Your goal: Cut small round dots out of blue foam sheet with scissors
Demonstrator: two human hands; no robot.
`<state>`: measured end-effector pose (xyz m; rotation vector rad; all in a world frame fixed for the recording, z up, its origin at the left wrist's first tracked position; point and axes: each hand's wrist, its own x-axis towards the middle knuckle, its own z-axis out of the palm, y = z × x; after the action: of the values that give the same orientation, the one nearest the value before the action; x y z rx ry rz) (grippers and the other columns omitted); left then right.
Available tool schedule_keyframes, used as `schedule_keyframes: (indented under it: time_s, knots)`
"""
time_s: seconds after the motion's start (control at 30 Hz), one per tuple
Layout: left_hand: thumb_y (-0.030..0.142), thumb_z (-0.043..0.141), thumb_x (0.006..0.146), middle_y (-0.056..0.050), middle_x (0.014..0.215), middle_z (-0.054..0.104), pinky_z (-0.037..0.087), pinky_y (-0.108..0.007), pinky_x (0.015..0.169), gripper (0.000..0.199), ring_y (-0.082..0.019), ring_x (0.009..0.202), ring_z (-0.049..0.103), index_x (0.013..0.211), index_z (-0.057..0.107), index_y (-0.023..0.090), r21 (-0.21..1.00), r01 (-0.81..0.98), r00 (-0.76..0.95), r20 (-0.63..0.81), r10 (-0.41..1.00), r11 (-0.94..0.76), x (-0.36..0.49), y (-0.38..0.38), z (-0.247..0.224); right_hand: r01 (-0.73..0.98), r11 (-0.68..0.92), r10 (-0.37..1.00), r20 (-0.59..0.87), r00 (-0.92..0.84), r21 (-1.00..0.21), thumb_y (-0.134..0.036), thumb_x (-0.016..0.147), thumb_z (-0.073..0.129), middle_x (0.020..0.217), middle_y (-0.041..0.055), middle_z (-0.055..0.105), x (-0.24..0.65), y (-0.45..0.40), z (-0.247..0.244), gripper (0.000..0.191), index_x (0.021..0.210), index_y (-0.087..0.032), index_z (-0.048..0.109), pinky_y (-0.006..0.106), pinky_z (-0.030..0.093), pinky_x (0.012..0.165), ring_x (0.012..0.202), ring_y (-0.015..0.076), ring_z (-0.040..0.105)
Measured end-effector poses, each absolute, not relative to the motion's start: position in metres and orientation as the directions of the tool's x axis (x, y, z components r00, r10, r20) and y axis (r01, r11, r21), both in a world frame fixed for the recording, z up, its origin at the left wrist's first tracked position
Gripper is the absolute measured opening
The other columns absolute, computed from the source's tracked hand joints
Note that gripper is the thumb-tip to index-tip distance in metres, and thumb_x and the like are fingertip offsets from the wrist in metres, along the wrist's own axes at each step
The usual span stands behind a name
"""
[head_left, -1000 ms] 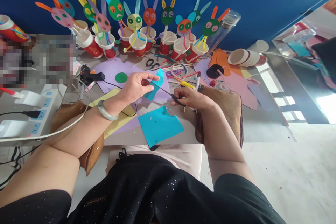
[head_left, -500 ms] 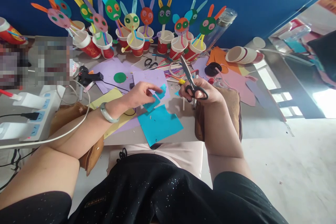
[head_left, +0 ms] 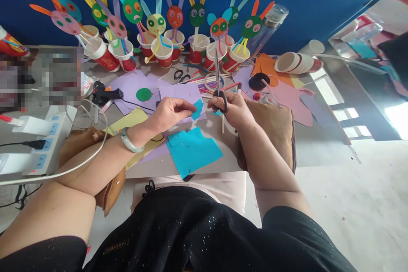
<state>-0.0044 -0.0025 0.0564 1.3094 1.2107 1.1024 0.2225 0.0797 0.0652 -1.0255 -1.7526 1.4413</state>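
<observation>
Your table (head_left: 231, 146) ends just in front of the blue sheet (head_left: 200, 153), whose near corner reaches that edge. Beyond your hands, a row of paper cups (head_left: 163, 53) with animal figures bounds the far side. A brown cushion (head_left: 272, 136) supports your right forearm, and another cushion (head_left: 110, 193) lies beneath your left. The space between your hands is narrow, with a purple sheet (head_left: 181, 91) and loose sticks just beyond it; lifting slightly gives the blades more room than pushing forward, I judge.

Your right hand (head_left: 237, 106) grips the scissors (head_left: 219, 90) by the handles, and they now point away from you, more upright than a moment ago. The blades look nearly together and apart from the paper, so you are between cuts. Your left hand (head_left: 170, 112) no longer has the second blue scrap; it seems to lie on the blue sheet's upper left part. You pinch just one small blue piece (head_left: 197, 110) between fingertips, over the purple sheet's near edge. With that scrap released, its outer side looks easier to reach.
</observation>
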Motion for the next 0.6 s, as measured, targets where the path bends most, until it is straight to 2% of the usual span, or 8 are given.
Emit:
schedule_keyframes:
  time_s: [0.13,0.33,0.4,0.5,0.6]
  knots:
    - [0.025,0.083,0.073,-0.006,0.089,0.085,0.062,-0.031,0.084,0.016,-0.018,0.083,0.077,0.086,0.085,0.017,0.997,0.071,0.088,-0.010,0.996,0.004,-0.001,-0.005,0.056,0.193,0.075,0.879,-0.026,-0.475,-0.978,-0.057,0.076,0.085,0.062,0.0008,0.062,0.213,0.070,0.065,0.043,0.067,-0.017,0.071,0.029,0.041,0.060,0.060,0.0120,0.051]
    - [0.026,0.083,0.070,-0.004,0.080,0.081,0.055,-0.026,0.066,0.015,-0.013,0.069,0.070,0.081,0.080,0.016,0.997,0.037,0.091,-0.068,0.994,0.065,0.005,-0.007,0.052,0.169,0.074,0.847,-0.027,-0.531,-0.983,-0.054,0.070,0.089,0.065,-0.0009,0.061,0.210,0.064,0.064,0.041,0.071,-0.018,0.068,0.028,0.042,0.060,0.062,0.0123,0.050]
    - [0.025,0.088,0.066,-0.002,0.078,0.079,0.054,-0.025,0.065,0.022,-0.012,0.069,0.069,0.083,0.077,0.017,0.998,-0.004,0.087,-0.062,0.994,0.063,0.006,-0.007,0.051,0.153,0.086,0.848,-0.009,-0.530,-0.985,-0.054,0.070,0.089,0.067,-0.0007,0.062,0.210,0.062,0.064,0.042,0.071,-0.019,0.067,0.029,0.042,0.061,0.063,0.0126,0.051]
    - [0.026,0.092,0.063,0.002,0.070,0.074,0.050,-0.023,0.060,0.040,-0.011,0.063,0.067,0.098,0.074,0.018,0.993,-0.054,0.095,-0.103,0.990,0.108,0.007,-0.007,0.050,0.118,0.088,0.867,0.018,-0.497,-0.989,-0.055,0.069,0.090,0.068,-0.0011,0.062,0.208,0.061,0.062,0.043,0.071,-0.019,0.066,0.029,0.043,0.061,0.064,0.0125,0.050]
    - [0.032,0.093,0.065,0.002,0.068,0.073,0.050,-0.024,0.059,0.038,-0.011,0.060,0.066,0.095,0.073,0.017,0.982,-0.075,0.134,-0.162,0.978,0.173,0.008,-0.008,0.051,0.092,0.090,0.888,0.038,-0.458,-0.992,-0.060,0.069,0.090,0.068,-0.0013,0.061,0.206,0.060,0.059,0.047,0.073,-0.020,0.066,0.029,0.043,0.061,0.064,0.0127,0.049]
